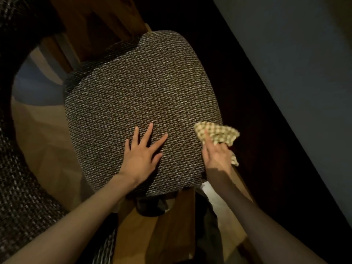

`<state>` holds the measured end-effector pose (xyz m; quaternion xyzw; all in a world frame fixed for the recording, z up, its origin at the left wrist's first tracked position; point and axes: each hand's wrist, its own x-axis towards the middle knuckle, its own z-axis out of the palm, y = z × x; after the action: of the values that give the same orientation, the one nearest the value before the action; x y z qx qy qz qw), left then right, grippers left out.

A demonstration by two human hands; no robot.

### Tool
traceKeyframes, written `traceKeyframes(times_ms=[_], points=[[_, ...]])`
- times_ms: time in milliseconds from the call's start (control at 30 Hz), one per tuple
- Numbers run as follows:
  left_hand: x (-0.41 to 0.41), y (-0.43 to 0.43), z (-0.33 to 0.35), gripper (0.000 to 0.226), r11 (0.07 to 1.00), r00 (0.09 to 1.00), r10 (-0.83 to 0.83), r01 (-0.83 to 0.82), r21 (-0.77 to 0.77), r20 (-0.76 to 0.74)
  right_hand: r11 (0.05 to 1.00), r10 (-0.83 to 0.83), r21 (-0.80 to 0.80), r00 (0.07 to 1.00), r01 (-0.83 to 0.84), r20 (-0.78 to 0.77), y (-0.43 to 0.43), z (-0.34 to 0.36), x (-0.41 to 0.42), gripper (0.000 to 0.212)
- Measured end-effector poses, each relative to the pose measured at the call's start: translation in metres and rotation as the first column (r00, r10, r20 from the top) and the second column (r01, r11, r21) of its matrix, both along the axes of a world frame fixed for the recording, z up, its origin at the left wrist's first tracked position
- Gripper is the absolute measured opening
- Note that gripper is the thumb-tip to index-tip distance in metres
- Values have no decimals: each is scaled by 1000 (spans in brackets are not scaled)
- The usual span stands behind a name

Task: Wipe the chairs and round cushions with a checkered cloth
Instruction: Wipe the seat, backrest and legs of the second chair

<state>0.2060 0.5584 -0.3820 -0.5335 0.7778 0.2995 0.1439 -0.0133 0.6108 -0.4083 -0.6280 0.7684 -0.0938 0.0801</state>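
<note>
The grey-brown woven cushion with rounded corners (141, 103) fills the middle of the view, lying on a brown wooden chair (171, 221). A similar dark woven surface (22, 197) curves in at nine o'clock. The left hand (142, 155) lies flat at the cushion's six o'clock, fingers spread and grasping nothing, probably to steady it. The right hand (216, 155) clutches the bunched beige checkered cloth (219, 133) at the four o'clock edge, seemingly wiping there. No container shows.
</note>
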Motion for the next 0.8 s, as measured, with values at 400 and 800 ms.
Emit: traceKeyframes(times_ms=[400, 800], points=[[55, 2, 19, 56, 976, 977, 213, -213, 51, 2, 919, 353, 69, 887, -389, 299, -41, 46, 18, 41], [113, -27, 18, 59, 473, 463, 876, -879, 56, -136, 787, 595, -14, 754, -616, 280, -255, 32, 166, 42]])
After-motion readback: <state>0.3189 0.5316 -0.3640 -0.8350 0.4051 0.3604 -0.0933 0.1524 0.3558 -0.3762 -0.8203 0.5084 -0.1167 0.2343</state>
